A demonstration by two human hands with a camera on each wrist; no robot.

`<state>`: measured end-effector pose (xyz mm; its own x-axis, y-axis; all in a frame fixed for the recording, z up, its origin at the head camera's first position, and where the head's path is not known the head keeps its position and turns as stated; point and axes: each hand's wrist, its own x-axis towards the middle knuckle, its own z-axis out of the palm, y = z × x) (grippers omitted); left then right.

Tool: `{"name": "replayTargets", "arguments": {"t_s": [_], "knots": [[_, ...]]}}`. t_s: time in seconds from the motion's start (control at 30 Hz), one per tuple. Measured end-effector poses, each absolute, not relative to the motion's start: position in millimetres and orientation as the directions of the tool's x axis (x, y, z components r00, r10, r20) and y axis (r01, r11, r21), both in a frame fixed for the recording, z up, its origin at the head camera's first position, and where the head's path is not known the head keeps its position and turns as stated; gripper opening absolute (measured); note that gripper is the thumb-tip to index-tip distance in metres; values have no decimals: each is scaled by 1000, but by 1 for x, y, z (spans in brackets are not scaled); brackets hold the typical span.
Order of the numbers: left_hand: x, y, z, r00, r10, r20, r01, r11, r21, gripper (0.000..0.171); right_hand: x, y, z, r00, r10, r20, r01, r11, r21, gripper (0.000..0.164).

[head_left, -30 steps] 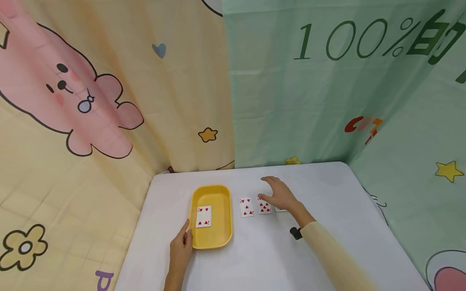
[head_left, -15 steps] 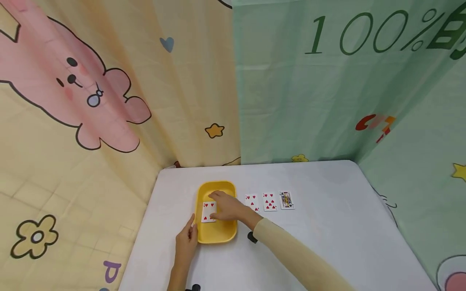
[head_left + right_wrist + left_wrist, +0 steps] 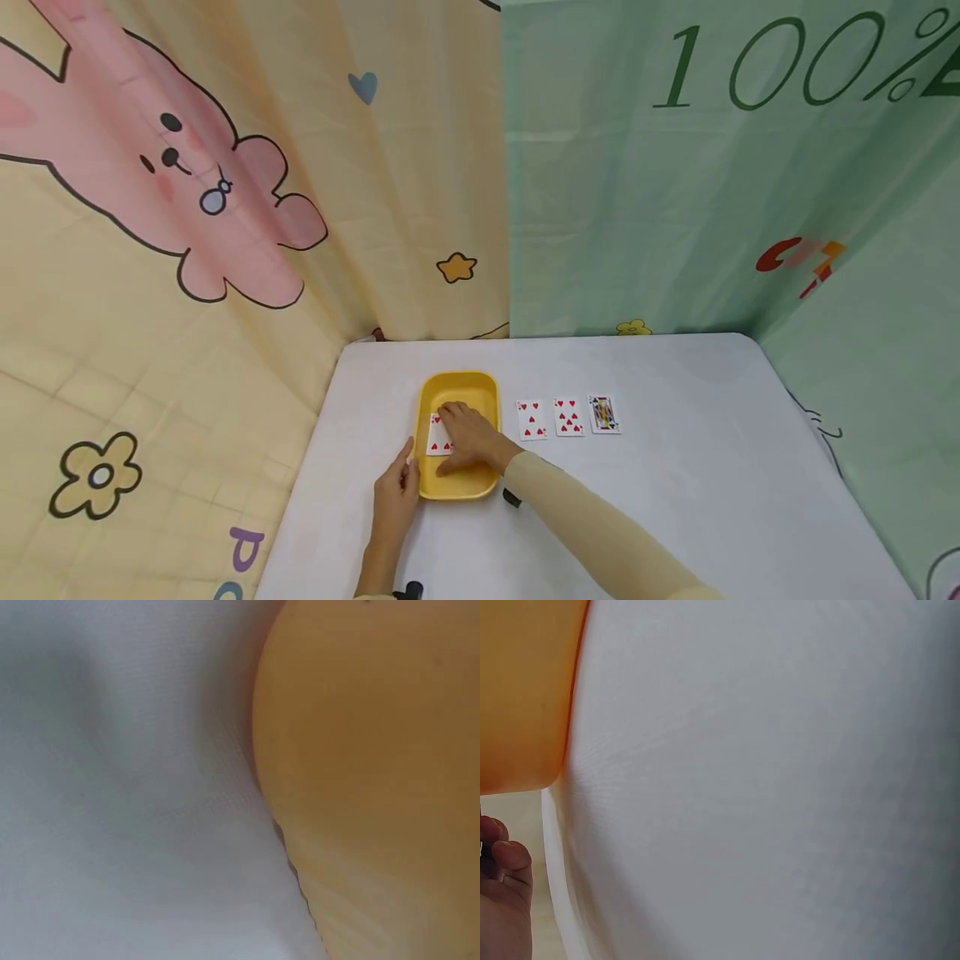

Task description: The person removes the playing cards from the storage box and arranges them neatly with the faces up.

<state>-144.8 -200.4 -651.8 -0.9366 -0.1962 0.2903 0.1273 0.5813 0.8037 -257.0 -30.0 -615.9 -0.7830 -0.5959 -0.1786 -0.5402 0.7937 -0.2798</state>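
Note:
A yellow tray (image 3: 459, 492) lies on the table, with a four of hearts (image 3: 438, 435) face up inside, partly covered. My left hand (image 3: 396, 492) holds the tray's left side near its rim. My right hand (image 3: 472, 437) reaches into the tray, fingers over the card's right part and thumb spread apart below it. Contact with the card is hard to tell. In the left wrist view, part of a hand (image 3: 506, 900) shows below the tray's orange-looking wall (image 3: 525, 690). Only the tray's side (image 3: 375, 750) and the tablecloth appear in the right wrist view.
Right of the tray lie three face-up cards in a row: a five of hearts (image 3: 532, 420), a seven of hearts (image 3: 569, 417) and a face card (image 3: 604, 414). A white cloth (image 3: 675, 483) covers the table. Printed curtains (image 3: 630, 208) stand behind it.
My right hand has moved left from above the row of cards into the tray, over the four of hearts. The face card is now uncovered. My left hand stays at the tray.

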Motion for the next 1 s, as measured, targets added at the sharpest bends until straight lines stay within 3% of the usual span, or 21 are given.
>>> {"name": "replayTargets", "arguments": {"t_s": [0.3, 0.6, 0.8, 1.0], "knots": [[-145, -202, -650, -928, -194, 318, 145, 598, 788, 42, -258, -34, -614, -807, -565, -172, -515, 816, -262, 94], [-144, -201, -648, -932, -196, 306, 131, 605, 786, 42, -260, -34, -615, -820, -541, -185, -472, 823, -315, 104], [-143, -200, -649, -936, -193, 294, 126, 595, 793, 42, -260, -32, -617, -829, -532, -172, -462, 826, -323, 91], [-144, -200, -651, -937, -203, 285, 111, 598, 793, 41, -258, -29, -611, -828, -537, -163, -456, 812, -364, 92]]}}
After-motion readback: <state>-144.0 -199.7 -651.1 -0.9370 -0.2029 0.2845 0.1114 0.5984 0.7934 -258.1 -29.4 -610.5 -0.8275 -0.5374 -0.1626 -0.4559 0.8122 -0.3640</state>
